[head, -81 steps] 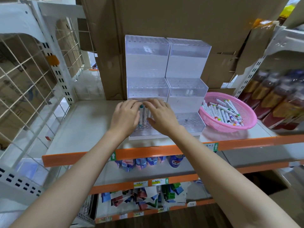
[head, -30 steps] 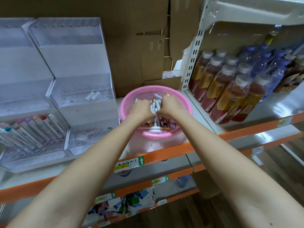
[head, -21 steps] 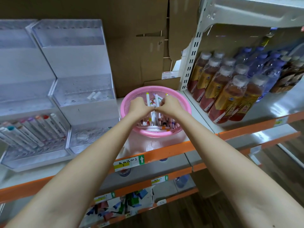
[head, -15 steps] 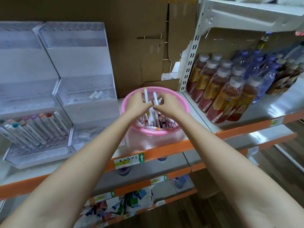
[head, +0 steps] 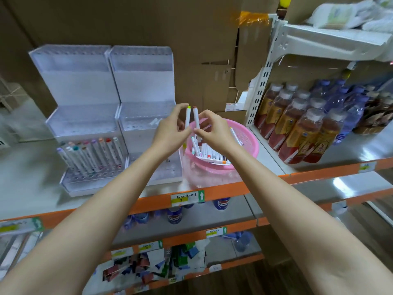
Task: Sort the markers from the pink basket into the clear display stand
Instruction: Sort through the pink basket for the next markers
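Observation:
My left hand (head: 170, 130) pinches a white marker with a yellow-green cap (head: 188, 116), held upright above the pink basket (head: 248, 143). My right hand (head: 214, 133) pinches a second white marker with a brown cap (head: 196, 118) right beside it. The basket sits on the shelf with several more markers (head: 207, 153) lying in it. Left of it stand two clear stepped display stands (head: 85, 116). The lowest tier of the left stand holds a row of several markers (head: 93, 156). The right stand (head: 144, 107) has two small white pieces on its middle tier.
Shrink-wrapped drink bottles (head: 302, 124) fill the shelf to the right of a white perforated upright (head: 258, 90). Brown cardboard backs the shelf. An orange shelf edge (head: 212, 194) runs below the basket, with cans and small packets on lower shelves.
Both hands went from the left stand to the basket, dug among the markers, and have now lifted up and left out of it, each with one marker.

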`<state>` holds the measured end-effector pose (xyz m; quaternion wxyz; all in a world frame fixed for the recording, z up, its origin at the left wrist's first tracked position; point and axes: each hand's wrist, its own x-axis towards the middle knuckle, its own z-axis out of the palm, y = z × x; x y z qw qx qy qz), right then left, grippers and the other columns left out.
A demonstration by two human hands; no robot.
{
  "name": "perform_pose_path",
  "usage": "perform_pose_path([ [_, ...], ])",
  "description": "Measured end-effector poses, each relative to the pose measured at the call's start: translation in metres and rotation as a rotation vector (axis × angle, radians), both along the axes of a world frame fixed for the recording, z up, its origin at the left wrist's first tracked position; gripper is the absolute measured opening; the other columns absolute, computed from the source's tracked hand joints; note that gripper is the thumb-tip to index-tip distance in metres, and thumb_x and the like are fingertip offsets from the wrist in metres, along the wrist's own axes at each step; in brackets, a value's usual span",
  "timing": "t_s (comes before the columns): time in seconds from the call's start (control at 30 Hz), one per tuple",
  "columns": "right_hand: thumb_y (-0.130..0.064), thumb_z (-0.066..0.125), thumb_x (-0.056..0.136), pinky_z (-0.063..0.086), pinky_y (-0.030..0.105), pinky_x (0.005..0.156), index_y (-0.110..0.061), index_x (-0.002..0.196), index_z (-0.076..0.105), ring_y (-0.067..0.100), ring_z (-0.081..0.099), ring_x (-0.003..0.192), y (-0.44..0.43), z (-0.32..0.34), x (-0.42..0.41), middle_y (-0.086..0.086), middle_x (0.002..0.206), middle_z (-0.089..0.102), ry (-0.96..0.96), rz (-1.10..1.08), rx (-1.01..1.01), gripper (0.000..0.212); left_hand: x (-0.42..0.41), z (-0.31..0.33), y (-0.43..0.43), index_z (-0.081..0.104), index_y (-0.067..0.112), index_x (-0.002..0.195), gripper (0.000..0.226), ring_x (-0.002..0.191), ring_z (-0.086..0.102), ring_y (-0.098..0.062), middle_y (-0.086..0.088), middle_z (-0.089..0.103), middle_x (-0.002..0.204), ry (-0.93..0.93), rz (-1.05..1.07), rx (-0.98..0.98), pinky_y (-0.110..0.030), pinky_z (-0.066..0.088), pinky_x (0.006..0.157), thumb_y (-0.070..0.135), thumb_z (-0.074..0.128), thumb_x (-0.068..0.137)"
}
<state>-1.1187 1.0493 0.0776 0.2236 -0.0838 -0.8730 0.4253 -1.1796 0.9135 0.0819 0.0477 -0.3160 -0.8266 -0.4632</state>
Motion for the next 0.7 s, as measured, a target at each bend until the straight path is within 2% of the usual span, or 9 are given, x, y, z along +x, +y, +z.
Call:
perform_pose_path([
  [0.1,-0.005,0.072,0.081,0.058,0.04,0.066,-0.007,0.096,0.058,0.023,0.065,0.075,-0.026,0.003,-0.008,0.001,0.08,0.065,0.014,0.022,-0.001,0.02,-0.005,0.002,-0.03,0.043,0.035,0.131,0.054,0.066,0.062,-0.026,-0.001,0.058,0.076,-0.018,0.031,0.003,-0.049,0.056,0.068,0.016,0.063,0.084],
  [0.27,-0.001,0.067,0.085,0.055,0.029,0.049,-0.009,0.104,0.054,0.019,0.061,0.058,-0.077,0.006,-0.018,0.008,0.075,0.06,-0.006,0.116,-0.034,0.024,-0.012,0.003,-0.087,0.04,0.029,0.131,0.054,0.066,0.063,-0.02,0.0,0.06,0.074,0.044,0.101,-0.014,-0.044,0.056,0.07,0.014,0.064,0.085],
  [0.33,-0.001,0.066,0.086,0.049,0.017,0.045,-0.011,0.107,0.054,0.013,0.059,0.057,-0.096,0.007,-0.023,0.006,0.075,0.06,-0.018,0.147,-0.024,0.026,-0.015,0.003,-0.11,0.04,0.028,0.131,0.053,0.065,0.063,-0.018,0.0,0.061,0.074,0.052,0.127,-0.009,-0.042,0.055,0.07,0.013,0.065,0.086],
  [0.4,-0.001,0.066,0.086,0.043,0.012,0.042,-0.018,0.104,0.052,0.011,0.058,0.057,-0.116,0.009,-0.029,0.01,0.078,0.061,-0.009,0.166,-0.022,0.028,-0.02,0.003,-0.132,0.04,0.027,0.13,0.053,0.066,0.063,-0.019,0.002,0.06,0.072,0.064,0.15,-0.001,-0.042,0.054,0.071,0.013,0.065,0.085],
  [0.5,0.0,0.065,0.086,0.049,0.02,0.043,-0.018,0.107,0.052,0.022,0.061,0.057,-0.144,0.007,-0.04,0.016,0.079,0.063,0.023,0.179,-0.04,0.03,-0.029,0.004,-0.161,0.039,0.026,0.129,0.053,0.067,0.064,-0.02,0.0,0.06,0.075,0.066,0.161,0.019,-0.044,0.056,0.07,0.011,0.065,0.085],
  [0.6,0.0,0.064,0.084,0.059,0.038,0.059,-0.019,0.122,0.053,0.027,0.065,0.064,-0.17,0.003,-0.052,0.012,0.075,0.062,0.047,0.167,-0.008,0.044,-0.036,0.006,-0.183,0.04,0.027,0.126,0.052,0.067,0.065,-0.02,0.0,0.059,0.081,0.049,0.157,0.066,-0.044,0.057,0.068,0.01,0.067,0.084],
  [0.7,-0.002,0.066,0.083,0.057,0.036,0.061,-0.029,0.136,0.045,0.023,0.065,0.064,-0.189,-0.002,-0.062,0.0,0.067,0.055,0.056,0.16,0.066,0.063,-0.042,0.008,-0.199,0.043,0.023,0.125,0.052,0.067,0.065,-0.018,0.007,0.054,0.08,0.042,0.137,0.1,-0.043,0.057,0.068,0.007,0.067,0.082],
])
